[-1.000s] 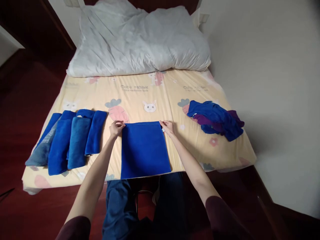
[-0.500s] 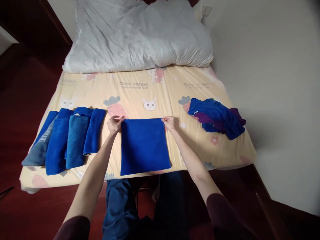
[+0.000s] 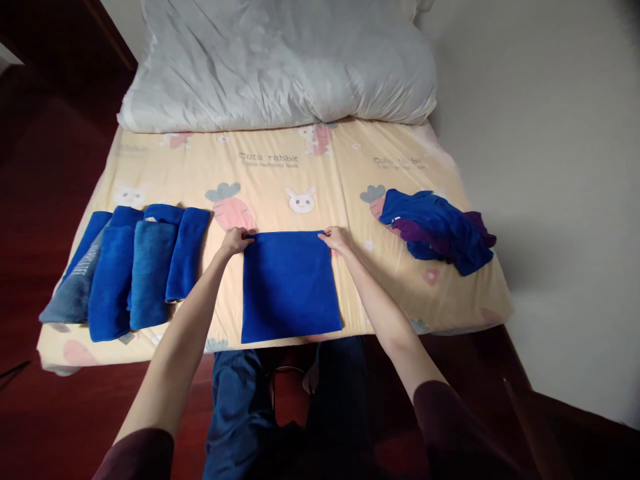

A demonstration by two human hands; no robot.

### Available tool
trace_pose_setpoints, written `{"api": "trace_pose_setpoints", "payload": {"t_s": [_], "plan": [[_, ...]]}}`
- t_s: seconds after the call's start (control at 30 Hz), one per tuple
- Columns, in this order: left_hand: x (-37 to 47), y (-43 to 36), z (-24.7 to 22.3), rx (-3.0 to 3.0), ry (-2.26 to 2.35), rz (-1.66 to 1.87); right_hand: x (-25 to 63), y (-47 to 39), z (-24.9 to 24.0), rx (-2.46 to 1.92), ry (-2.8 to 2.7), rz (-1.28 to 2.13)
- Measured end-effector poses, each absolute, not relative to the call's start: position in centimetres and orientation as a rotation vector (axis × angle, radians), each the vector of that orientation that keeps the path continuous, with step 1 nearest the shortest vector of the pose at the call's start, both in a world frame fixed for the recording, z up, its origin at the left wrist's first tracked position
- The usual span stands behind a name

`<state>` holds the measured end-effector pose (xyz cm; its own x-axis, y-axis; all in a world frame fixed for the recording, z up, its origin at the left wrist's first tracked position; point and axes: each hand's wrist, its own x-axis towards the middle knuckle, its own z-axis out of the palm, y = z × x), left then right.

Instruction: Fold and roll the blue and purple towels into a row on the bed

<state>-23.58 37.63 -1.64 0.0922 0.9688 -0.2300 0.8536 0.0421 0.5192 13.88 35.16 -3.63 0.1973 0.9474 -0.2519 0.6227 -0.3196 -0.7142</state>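
A blue towel (image 3: 290, 287) lies flat as a near-square at the front of the bed, before my knees. My left hand (image 3: 236, 243) pinches its far left corner between thumb and fingers. At the far right corner, my right hand (image 3: 335, 239) has the same kind of pinch. To the left lie several rolled or folded blue towels (image 3: 153, 273), side by side, one of them greyer with lettering. A crumpled heap of blue and purple cloths (image 3: 435, 230) rests on the right side.
The bed (image 3: 300, 173) has a yellow sheet printed with rabbits and carrots. A bulky grey-white quilt (image 3: 280, 67) is piled across its far end. A pale wall (image 3: 540, 167) runs along the right, and dark red floor (image 3: 40, 173) shows on the left.
Both hands keep hold of the towel's far corners, with the fingers shifted slightly inward over the edge. The whole view has tilted a little, so the bed sits slightly higher.
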Motion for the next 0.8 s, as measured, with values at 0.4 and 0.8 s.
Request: {"api": "trace_pose_setpoints", "payload": {"t_s": [0.4, 0.8], "plan": [[-16.7, 32.4, -1.0, 2.166, 1.581, 0.692, 5.7, 31.0, -1.2, -1.642, -2.131, 0.339], [-16.4, 30.2, -2.6, 2.189, 1.72, 0.641, 8.6, 29.5, -2.0, -1.949, -2.086, 0.256]]}}
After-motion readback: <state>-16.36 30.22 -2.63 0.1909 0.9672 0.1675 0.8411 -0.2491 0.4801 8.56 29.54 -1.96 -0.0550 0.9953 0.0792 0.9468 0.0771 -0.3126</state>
